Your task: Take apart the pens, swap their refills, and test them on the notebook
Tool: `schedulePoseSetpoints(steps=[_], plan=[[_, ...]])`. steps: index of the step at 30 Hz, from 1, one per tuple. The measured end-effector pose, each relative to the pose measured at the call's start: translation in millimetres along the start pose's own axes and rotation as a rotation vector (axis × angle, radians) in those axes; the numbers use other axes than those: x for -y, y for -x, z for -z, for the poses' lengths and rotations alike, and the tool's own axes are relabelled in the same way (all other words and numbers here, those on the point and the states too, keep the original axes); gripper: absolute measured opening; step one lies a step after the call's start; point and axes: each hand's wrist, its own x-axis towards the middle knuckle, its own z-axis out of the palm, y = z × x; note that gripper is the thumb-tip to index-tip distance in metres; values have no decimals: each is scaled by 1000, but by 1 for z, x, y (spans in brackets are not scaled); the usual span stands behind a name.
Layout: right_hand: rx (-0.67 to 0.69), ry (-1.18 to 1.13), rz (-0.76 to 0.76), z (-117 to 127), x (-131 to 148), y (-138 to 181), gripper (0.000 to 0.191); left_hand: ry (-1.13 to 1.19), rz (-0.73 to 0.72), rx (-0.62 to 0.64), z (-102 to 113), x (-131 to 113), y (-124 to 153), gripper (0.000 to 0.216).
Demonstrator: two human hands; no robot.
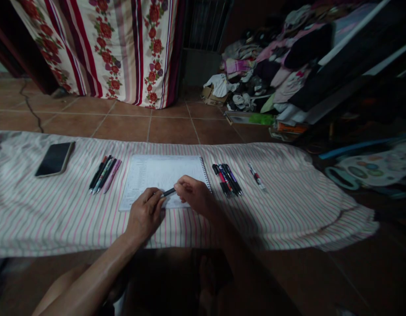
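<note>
A dark pen (169,192) spans the gap between my two hands, above the lower part of an open spiral notebook (166,169). My left hand (145,210) is closed on one end of it. The fingers of my right hand (192,192) pinch the other end. Left of the notebook lies a group of several pens (105,174), dark ones and a pink one. To its right rests another bunch of pens (227,180), mostly black with some red. A single patterned pen (256,177) lies farther right, apart from that bunch.
A smartphone (55,159) lies on the striped cloth (282,202) at the left. Beyond the cloth are a tiled floor (124,120), a floral curtain (124,52) and a heap of clothes (255,70). A pale plastic item (374,169) stands at the right.
</note>
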Motion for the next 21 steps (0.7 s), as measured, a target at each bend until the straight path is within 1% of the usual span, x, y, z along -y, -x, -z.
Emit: schedulePoseSetpoints(steps=[3,5,8,10,13,17,19,21], plan=[[-9,218,68,3,3,3,18,-30,-41,22,3,1,0,22],[-13,320,115,3,4,4,23,-44,-69,27,4,3,0,22],[-1,406,152,0,4,4,30,-45,-111,32,7,5,2,21],[-2,413,131,-2,3,4,35,-56,-146,16,8,6,2,20],[27,330,45,-5,3,0,43,-92,-209,-20,9,7,3,21],[116,190,-143,-7,2,-4,51,-138,-283,-47,10,9,3,20],[157,138,-249,-8,2,-5,53,-145,-268,-32,10,10,3,20],[166,95,-330,-10,3,-4,52,-136,-217,21,10,10,3,19]])
